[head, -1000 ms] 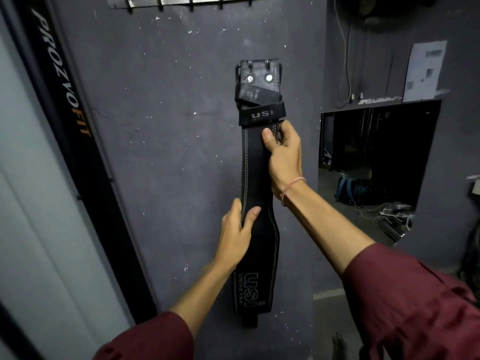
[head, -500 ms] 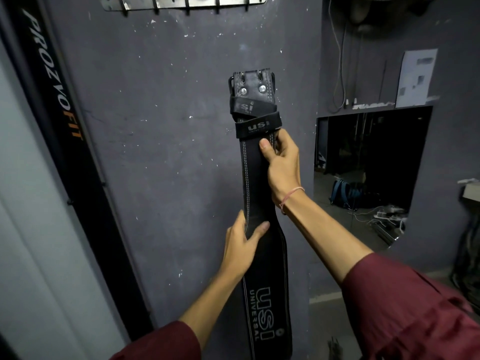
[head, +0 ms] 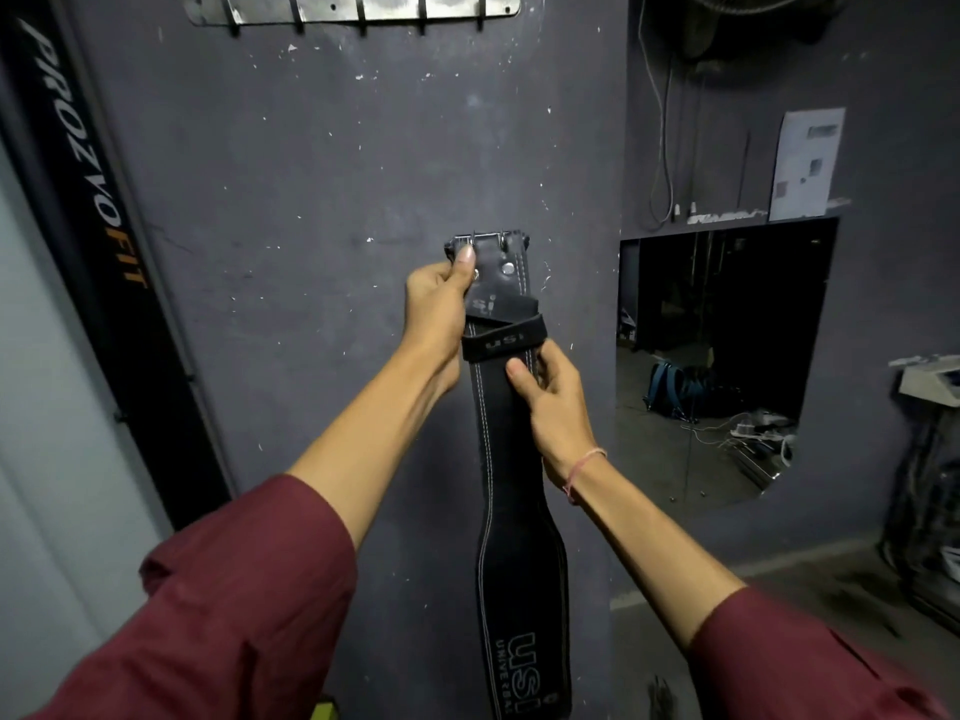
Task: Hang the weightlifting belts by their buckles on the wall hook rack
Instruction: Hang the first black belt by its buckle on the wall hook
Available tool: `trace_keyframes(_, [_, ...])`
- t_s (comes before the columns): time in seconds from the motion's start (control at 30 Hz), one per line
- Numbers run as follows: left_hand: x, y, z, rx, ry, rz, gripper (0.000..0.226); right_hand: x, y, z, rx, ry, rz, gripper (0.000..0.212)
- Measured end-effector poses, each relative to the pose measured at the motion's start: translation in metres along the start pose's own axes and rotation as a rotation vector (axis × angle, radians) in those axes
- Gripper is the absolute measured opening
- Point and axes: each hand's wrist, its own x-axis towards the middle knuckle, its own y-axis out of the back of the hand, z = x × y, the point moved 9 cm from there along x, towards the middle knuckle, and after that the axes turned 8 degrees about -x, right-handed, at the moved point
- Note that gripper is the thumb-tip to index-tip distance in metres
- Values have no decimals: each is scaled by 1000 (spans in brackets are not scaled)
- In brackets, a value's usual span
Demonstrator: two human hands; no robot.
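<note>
Your left hand (head: 439,298) grips the buckle end of the black USI weightlifting belt (head: 519,537), thumb pressed beside the steel buckle (head: 488,236); your right hand (head: 553,397) pinches the strap just below the keeper loop (head: 501,340). The belt hangs toward 6 o'clock before the grey wall (head: 311,200); the wall hook rack (head: 353,5) lies at 12 o'clock, well apart

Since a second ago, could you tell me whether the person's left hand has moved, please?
Yes. The left hand has gone up the black leather belt, from below the right hand to the buckle end, nearer the metal hook rack.
</note>
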Motion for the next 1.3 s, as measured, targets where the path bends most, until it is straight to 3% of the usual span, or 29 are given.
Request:
trace_keyframes(0.1, [-7,8,-6,-39,-43,74,31,-16,-8,21,-24,-35,-120,31])
trace_keyframes(0.2, [-11,16,0,-51,-102,71,28,-56,-10,82,-169,-213,-229,41])
trace_keyframes(0.3, [-7,25,7,-79,-124,52,22,-82,-10,111,-206,-345,-232,27])
trace_keyframes(0.53, [-11,39,8,-52,-179,45,19,8,-31,-32,-119,34,-7,65])
trace_keyframes(0.7, [-11,42,4,-67,-174,27,14,28,-40,-54,-127,18,24,26])
trace_keyframes(0.9, [6,32,-1,-20,-222,1,10,58,-43,-60,-275,87,197,25])
trace_keyframes(0.97, [19,35,-6,-50,-201,29,19,72,-41,-59,-302,83,239,22])
trace_keyframes(1.1, [47,32,-10,5,-217,31,46,108,-44,-50,-175,90,164,22])
trace_keyframes(1.3, [113,15,-21,5,-252,111,51,188,-40,-26,99,-53,81,22])
